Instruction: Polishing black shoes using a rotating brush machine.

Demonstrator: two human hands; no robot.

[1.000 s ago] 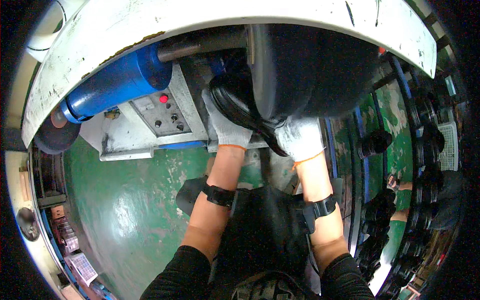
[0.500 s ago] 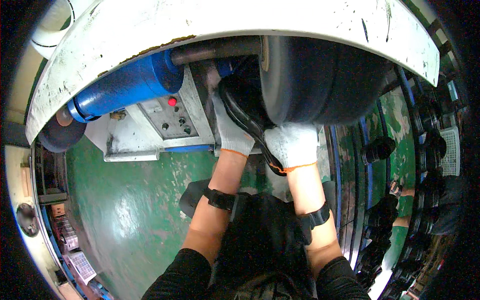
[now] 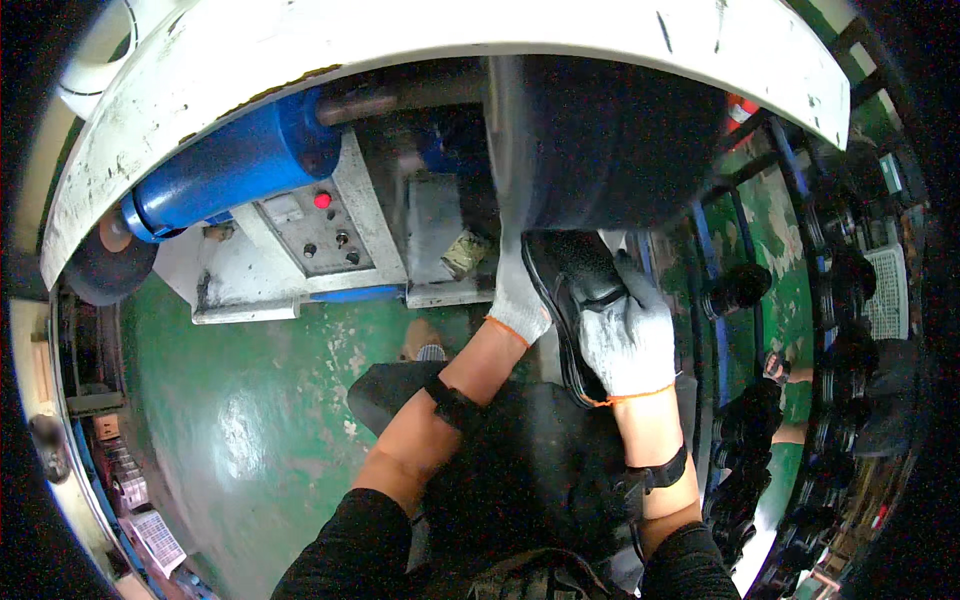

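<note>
A black shoe [image 3: 575,268] is gripped between my gloved hands, its sole edge turned to the left and its toe at the lower rim of a big dark buffing wheel [image 3: 620,150]. My left hand [image 3: 517,292], in a white knit glove, lies along the sole side; the shoe and the wheel hide its fingertips. My right hand [image 3: 635,340], gloved alike with grey smudges, wraps round the heel end and opening of the shoe. Whether the toe touches the wheel, I cannot tell.
A white machine hood [image 3: 450,25] arches over the wheel. To the left are a blue shaft housing [image 3: 235,165], a control panel with a red button [image 3: 322,200], and a smaller dark wheel [image 3: 112,262]. Racks of black shoes [image 3: 740,290] stand at the right, with another person's hand [image 3: 775,367] beyond.
Both hands have brought the shoe rightward and nearer to me, to below the wheel. Its upper now shows more. My right hand has shifted to the right side of the shoe.
</note>
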